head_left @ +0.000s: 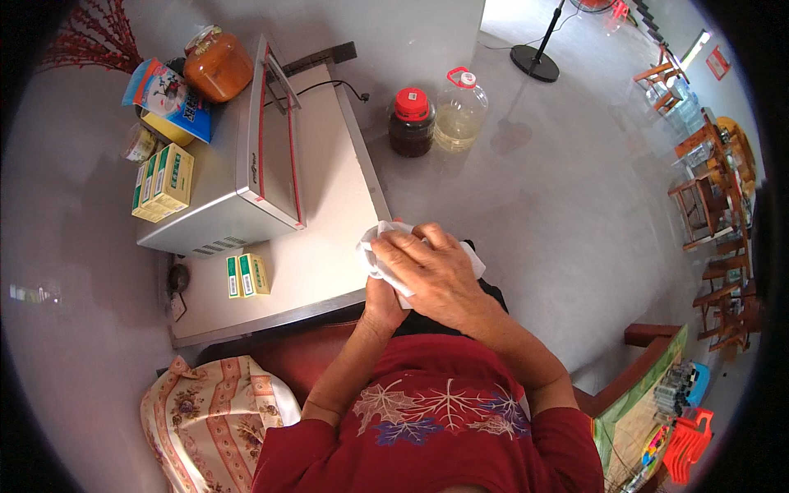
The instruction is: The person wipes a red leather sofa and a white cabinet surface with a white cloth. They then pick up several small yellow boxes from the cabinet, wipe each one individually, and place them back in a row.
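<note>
White tissue, crumpled, pressed between both hands

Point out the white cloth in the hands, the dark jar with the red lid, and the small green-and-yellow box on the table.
white cloth (374,261): head view, left fold beside the right hand (427,275)
dark jar (411,131): head view, its glass body
green-and-yellow box (247,275): head view, its top face

A pale, metal-edged table is occupied by a grey microwave oven (yellow-green boxes are stacked on top) and two small green-and-yellow boxes; a dark jar and an oil jug are set on the grey floor
</note>
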A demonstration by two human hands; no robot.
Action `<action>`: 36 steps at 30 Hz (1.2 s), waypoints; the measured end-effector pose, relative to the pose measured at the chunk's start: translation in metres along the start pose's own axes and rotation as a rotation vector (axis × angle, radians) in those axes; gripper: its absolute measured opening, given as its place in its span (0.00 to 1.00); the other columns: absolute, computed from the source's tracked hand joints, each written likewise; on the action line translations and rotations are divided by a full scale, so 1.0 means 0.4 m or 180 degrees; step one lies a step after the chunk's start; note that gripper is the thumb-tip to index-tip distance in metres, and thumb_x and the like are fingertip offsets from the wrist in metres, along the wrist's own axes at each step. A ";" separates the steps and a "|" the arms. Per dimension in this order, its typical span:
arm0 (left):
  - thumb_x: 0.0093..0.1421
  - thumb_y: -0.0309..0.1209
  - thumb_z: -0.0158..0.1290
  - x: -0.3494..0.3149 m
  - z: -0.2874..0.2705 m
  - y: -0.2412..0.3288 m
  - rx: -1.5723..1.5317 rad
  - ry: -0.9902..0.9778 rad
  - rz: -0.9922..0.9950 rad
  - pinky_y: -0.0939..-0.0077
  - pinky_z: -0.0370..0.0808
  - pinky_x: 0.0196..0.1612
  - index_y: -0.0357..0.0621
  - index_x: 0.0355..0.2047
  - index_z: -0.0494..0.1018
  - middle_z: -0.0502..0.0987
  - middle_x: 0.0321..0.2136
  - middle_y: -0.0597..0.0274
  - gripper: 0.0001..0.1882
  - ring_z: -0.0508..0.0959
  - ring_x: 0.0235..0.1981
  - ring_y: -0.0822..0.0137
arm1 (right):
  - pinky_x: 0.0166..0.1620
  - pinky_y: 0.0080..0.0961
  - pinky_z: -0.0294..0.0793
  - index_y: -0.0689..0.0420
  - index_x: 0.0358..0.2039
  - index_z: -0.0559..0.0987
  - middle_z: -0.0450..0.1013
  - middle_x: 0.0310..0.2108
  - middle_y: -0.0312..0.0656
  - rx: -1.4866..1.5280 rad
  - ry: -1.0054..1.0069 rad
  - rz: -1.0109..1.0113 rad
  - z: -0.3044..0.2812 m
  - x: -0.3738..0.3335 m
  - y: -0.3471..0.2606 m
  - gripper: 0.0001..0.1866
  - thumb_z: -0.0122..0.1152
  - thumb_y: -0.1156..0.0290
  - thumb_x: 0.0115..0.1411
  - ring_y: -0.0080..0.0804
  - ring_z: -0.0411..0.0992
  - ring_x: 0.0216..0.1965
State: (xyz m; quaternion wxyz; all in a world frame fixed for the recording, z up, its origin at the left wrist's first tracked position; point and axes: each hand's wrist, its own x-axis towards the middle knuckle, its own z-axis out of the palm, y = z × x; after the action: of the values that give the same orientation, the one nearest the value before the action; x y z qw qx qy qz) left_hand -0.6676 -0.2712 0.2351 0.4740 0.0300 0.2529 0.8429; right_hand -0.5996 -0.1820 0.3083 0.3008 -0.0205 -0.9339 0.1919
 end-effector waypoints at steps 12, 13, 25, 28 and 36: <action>0.64 0.60 0.28 0.024 -0.001 0.066 -0.0176 0.0651 0.0127 0.52 0.66 0.56 0.57 0.60 0.58 0.64 0.57 0.59 0.32 0.65 0.56 0.55 | 0.36 0.29 0.72 0.55 0.38 0.77 0.68 0.44 0.34 0.0931 -0.1173 -0.0155 -0.030 -0.165 -0.014 0.19 0.61 0.77 0.41 0.37 0.67 0.40; 0.62 0.61 0.32 0.024 0.004 0.080 -0.0504 0.0592 0.0240 0.51 0.66 0.55 0.55 0.59 0.59 0.66 0.56 0.60 0.33 0.67 0.54 0.54 | 0.34 0.29 0.71 0.55 0.38 0.77 0.67 0.44 0.35 0.1226 -0.1415 0.0013 -0.042 -0.172 -0.010 0.19 0.61 0.78 0.41 0.38 0.67 0.40; 0.57 0.48 0.51 0.030 0.053 0.085 -0.1177 0.0166 0.0100 0.48 0.64 0.57 0.46 0.52 0.64 0.70 0.50 0.50 0.27 0.66 0.55 0.50 | 0.43 0.35 0.71 0.55 0.38 0.75 0.66 0.42 0.44 0.0544 0.1029 -0.0286 0.077 -0.072 -0.042 0.20 0.68 0.76 0.41 0.43 0.69 0.41; 0.56 0.43 0.53 0.035 0.045 0.111 -0.1231 0.0070 0.0164 0.45 0.63 0.57 0.48 0.54 0.65 0.69 0.52 0.52 0.27 0.64 0.57 0.47 | 0.42 0.35 0.72 0.55 0.37 0.75 0.66 0.42 0.44 0.0796 0.0641 0.0051 0.076 -0.108 0.001 0.18 0.66 0.77 0.43 0.43 0.68 0.41; 0.54 0.46 0.56 0.024 0.030 0.113 -0.0962 0.0324 0.0096 0.56 0.71 0.51 0.47 0.44 0.73 0.78 0.39 0.55 0.22 0.77 0.40 0.59 | 0.41 0.33 0.72 0.57 0.38 0.75 0.66 0.40 0.46 0.1289 0.1005 0.0149 -0.017 -0.070 -0.018 0.20 0.64 0.80 0.41 0.44 0.69 0.40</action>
State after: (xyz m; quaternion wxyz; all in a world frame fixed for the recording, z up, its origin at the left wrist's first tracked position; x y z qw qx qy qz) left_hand -0.7049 -0.2778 0.2643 0.4470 -0.0806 0.1463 0.8788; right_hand -0.5725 -0.1908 0.3006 0.4364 -0.0111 -0.8172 0.3763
